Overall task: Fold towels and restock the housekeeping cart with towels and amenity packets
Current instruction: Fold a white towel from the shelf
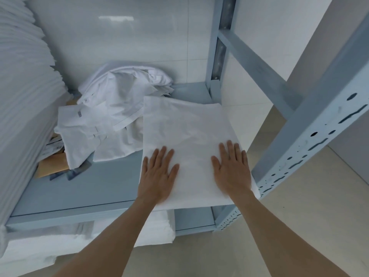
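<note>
— Head view: how do the hands lie?
— Left hand and right hand press flat, fingers straight and slightly spread, on the folded towel at the shelf's right front corner.
— Around it?
— Crumpled linen just behind-left, touching; upright post beside.
— Hidden?
— Stacked linen is cut off left.

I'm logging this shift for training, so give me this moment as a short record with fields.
Surface: blue-grey metal shelf
Item worked: flat folded white cloth, at the shelf's right end
Left hand: flat on the cloth, fingers straight
Right hand: flat on the cloth, fingers straight
Behind: crumpled pile of white linens
Far left: tall stack of folded white towels
</note>
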